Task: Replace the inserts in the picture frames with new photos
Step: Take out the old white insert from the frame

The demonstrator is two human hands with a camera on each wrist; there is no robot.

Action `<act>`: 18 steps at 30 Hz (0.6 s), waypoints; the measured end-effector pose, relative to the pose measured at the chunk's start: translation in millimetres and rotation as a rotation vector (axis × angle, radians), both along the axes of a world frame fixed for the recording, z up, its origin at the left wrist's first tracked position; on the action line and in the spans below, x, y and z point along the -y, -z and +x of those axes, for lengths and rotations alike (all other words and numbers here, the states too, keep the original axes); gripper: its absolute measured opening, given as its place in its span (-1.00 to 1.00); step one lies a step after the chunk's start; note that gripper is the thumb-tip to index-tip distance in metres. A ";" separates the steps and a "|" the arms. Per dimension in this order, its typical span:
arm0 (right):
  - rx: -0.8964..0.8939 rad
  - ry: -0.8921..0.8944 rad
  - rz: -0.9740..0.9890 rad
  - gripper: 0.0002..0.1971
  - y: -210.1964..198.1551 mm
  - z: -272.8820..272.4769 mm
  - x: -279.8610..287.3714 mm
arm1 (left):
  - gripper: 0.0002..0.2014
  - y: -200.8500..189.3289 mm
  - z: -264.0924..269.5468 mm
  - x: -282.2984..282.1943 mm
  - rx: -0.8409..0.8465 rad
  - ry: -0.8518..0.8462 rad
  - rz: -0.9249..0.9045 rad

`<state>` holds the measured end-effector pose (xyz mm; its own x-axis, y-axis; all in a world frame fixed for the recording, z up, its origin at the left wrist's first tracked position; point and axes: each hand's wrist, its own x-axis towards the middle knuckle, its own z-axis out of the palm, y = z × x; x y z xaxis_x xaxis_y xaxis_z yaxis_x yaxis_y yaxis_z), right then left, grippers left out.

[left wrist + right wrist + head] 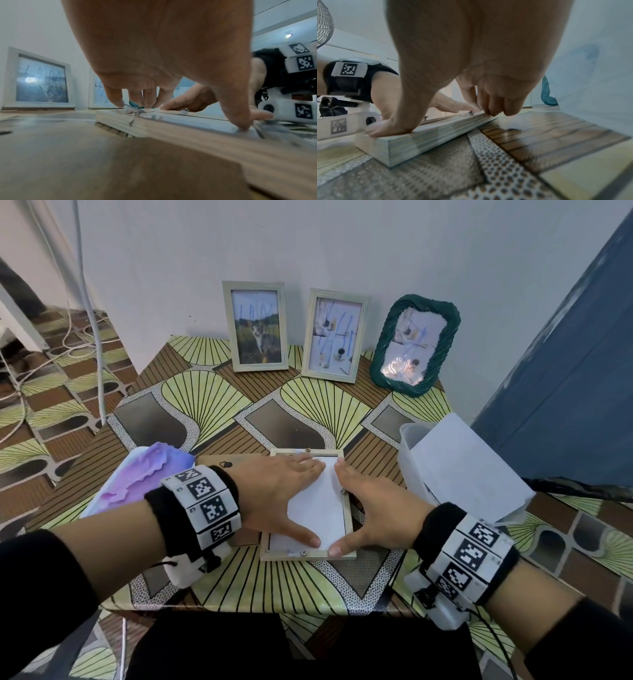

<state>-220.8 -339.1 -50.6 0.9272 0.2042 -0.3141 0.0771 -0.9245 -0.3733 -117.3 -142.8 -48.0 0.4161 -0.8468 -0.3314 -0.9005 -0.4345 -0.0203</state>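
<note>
Your left hand (274, 494), fingers flat and grasping nothing, presses on the white sheet (318, 508) lying in the back of the face-down frame (284, 556) on the counter (212, 405), while your right hand (373, 508), spread and likewise grasping nothing, bears on the frame's right rail.

left hand (274, 494) flat, fingers spread | right hand (373, 508) arched, thumb out

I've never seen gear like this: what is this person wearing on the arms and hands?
The left hand and right hand are bare, with no gloves. Each arm has a black sleeve and a black wristband carrying white blocks printed with black square codes. Under each wrist hangs a white camera housing with a small round lens.
</note>
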 end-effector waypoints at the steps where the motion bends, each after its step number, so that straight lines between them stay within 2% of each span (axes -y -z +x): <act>1: 0.003 -0.002 0.000 0.43 -0.3 0.1 0.1 | 0.24 0.4 0.5 -0.2 -0.027 0.013 0.005; 4: 0.011 -0.001 0.005 0.42 -0.6 -0.2 -0.3 | 0.19 4.8 0.5 2.3 -0.089 0.044 0.028; 10: 0.023 0.003 0.021 0.42 -0.1 -2.0 -0.4 | 0.20 11.1 3.1 6.8 -0.083 0.089 0.017; 15: 0.005 0.014 0.029 0.43 -2.0 -2.5 0.9 | 0.18 7.6 -1.0 9.2 -0.150 0.043 -0.021; 18: 0.013 0.018 0.029 0.43 -2.7 -2.3 1.2 | 0.12 2.4 -3.3 10.3 -0.128 0.023 -0.014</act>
<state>-223.1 -340.3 -47.9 0.9348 0.1966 -0.2958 0.0659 -0.9144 -0.3994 -120.6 -153.1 -50.3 0.3513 -0.8606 -0.3688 -0.9052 -0.4128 0.1010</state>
